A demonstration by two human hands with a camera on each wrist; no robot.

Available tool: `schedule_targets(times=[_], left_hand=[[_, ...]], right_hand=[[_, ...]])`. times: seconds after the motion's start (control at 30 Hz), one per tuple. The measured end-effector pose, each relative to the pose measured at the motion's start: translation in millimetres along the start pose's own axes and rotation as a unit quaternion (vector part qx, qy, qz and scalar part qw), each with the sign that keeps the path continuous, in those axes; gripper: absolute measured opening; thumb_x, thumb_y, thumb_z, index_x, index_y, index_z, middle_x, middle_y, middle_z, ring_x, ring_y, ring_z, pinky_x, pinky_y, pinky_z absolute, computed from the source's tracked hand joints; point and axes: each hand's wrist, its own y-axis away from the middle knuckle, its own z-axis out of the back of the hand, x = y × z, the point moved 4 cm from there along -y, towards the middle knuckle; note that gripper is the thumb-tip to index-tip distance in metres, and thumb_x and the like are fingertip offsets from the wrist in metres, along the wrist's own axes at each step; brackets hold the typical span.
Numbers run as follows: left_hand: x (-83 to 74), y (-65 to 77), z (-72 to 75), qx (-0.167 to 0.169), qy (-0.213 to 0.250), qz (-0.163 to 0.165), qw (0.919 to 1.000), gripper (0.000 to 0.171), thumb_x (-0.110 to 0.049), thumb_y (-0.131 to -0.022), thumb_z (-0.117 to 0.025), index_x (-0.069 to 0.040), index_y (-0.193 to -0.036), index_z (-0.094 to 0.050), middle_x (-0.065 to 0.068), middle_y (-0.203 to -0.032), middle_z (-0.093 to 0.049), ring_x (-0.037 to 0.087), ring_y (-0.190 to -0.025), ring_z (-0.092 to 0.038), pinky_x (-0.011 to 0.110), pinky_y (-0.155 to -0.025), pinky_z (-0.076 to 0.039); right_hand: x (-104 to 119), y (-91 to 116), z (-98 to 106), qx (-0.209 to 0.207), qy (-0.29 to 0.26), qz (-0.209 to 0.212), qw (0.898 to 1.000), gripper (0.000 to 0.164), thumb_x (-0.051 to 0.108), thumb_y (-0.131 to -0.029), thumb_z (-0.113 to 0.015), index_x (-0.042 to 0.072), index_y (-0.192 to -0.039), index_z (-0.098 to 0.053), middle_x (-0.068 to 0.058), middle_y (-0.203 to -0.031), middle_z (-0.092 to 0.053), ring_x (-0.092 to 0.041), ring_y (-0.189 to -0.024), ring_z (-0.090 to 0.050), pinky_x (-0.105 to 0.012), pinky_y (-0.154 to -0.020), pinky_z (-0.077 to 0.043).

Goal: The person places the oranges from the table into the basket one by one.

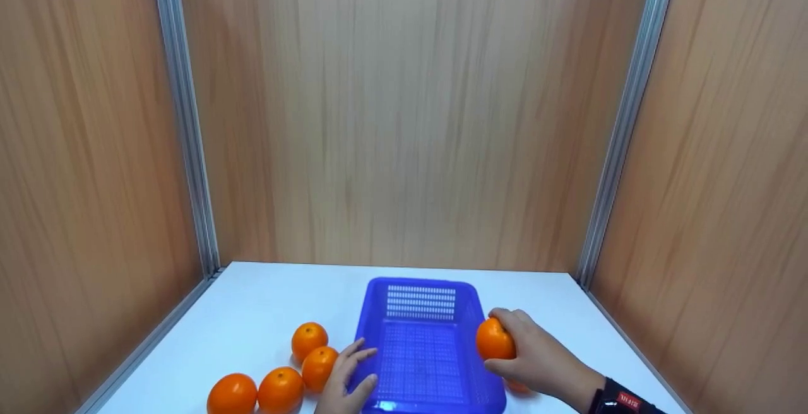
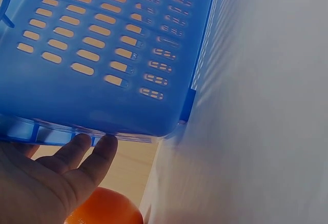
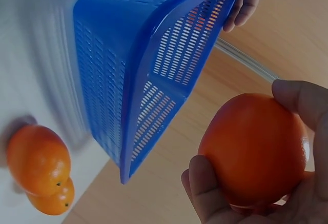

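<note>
My right hand (image 1: 543, 354) grips an orange (image 1: 494, 339) beside the right rim of a blue plastic basket (image 1: 370, 316). In the right wrist view, thumb and fingers wrap round that orange (image 3: 253, 149), which is clear of the table. At the basket's left rim is my left hand (image 1: 344, 379), its fingers loosely spread and reaching over the edge. The left wrist view shows its fingertips (image 2: 106, 144) against the rim, with part of the hand hidden. No fruit is visible inside the basket in the head view.
Several oranges (image 1: 281, 390) lie on the white table (image 1: 284, 291) left of the basket, one close to my left hand. Two more oranges (image 3: 38, 160) lie right of the basket, mostly hidden under my right hand in the head view. Wooden panels (image 1: 404, 117) enclose the table.
</note>
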Motion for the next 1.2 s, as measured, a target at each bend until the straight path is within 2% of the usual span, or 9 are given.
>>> schedule_targets(times=[0.2,0.33,0.43,0.63,0.9,1.2], left_hand=[[0.8,-0.1,-0.6,-0.008,0.002,-0.018,0.9998,0.042,-0.044,-0.086,-0.062,-0.031,-0.126,-0.057,0.005,-0.155,-0.03,0.041,-0.144,-0.023,0.063,-0.111,-0.026],[0.9,-0.4,-0.3,-0.01,0.002,-0.041,0.9991,0.04,-0.042,-0.087,-0.062,-0.029,-0.125,-0.057,0.009,-0.154,-0.032,0.043,-0.143,-0.023,0.064,-0.111,-0.024],[1.3,-0.4,-0.2,-0.009,0.006,-0.054,0.9985,0.039,-0.04,-0.088,-0.062,-0.028,-0.125,-0.058,0.011,-0.154,-0.032,0.044,-0.143,-0.023,0.064,-0.112,-0.022],[2.4,0.4,-0.6,-0.008,0.015,-0.06,0.9981,0.039,-0.039,-0.089,-0.061,-0.028,-0.126,-0.057,0.011,-0.154,-0.031,0.043,-0.143,-0.023,0.063,-0.112,-0.023],[1.6,-0.7,-1.1,-0.006,0.015,-0.046,0.9988,0.039,-0.041,-0.088,-0.061,-0.029,-0.125,-0.057,0.01,-0.155,-0.03,0.044,-0.143,-0.022,0.064,-0.111,-0.025],[2.2,-1.4,-1.0,0.0,0.013,-0.013,0.9998,0.041,-0.045,-0.088,-0.061,-0.03,-0.126,-0.057,0.007,-0.156,-0.029,0.042,-0.144,-0.021,0.064,-0.111,-0.024]], right_hand=[[-0.6,-2.5,-5.2,0.012,0.025,0.012,1.0,0.081,0.056,-0.073,-0.074,0.022,-0.139,-0.041,0.0,-0.11,-0.05,-0.017,-0.091,-0.055,-0.033,-0.08,-0.049],[-1.7,-2.8,-10.6,0.02,0.05,0.025,0.998,0.078,0.054,-0.073,-0.074,0.023,-0.138,-0.043,0.0,-0.11,-0.05,-0.016,-0.09,-0.054,-0.032,-0.076,-0.048],[-2.5,-1.6,-14.6,0.032,0.05,0.021,0.998,0.078,0.053,-0.073,-0.074,0.024,-0.139,-0.042,0.0,-0.112,-0.049,-0.016,-0.09,-0.054,-0.033,-0.074,-0.049],[-3.3,0.5,-21.9,0.06,0.023,0.006,0.998,0.08,0.051,-0.073,-0.076,0.024,-0.14,-0.041,-0.001,-0.116,-0.048,-0.019,-0.093,-0.055,-0.039,-0.078,-0.052],[-7.4,-0.6,-30.1,0.085,0.031,0.0,0.996,0.077,0.049,-0.072,-0.078,0.025,-0.137,-0.045,0.001,-0.112,-0.048,-0.019,-0.095,-0.053,-0.042,-0.084,-0.05],[-8.5,-2.2,-35.6,0.09,0.041,0.024,0.995,0.073,0.042,-0.072,-0.08,0.03,-0.134,-0.046,0.005,-0.114,-0.047,-0.016,-0.097,-0.053,-0.043,-0.087,-0.052]])
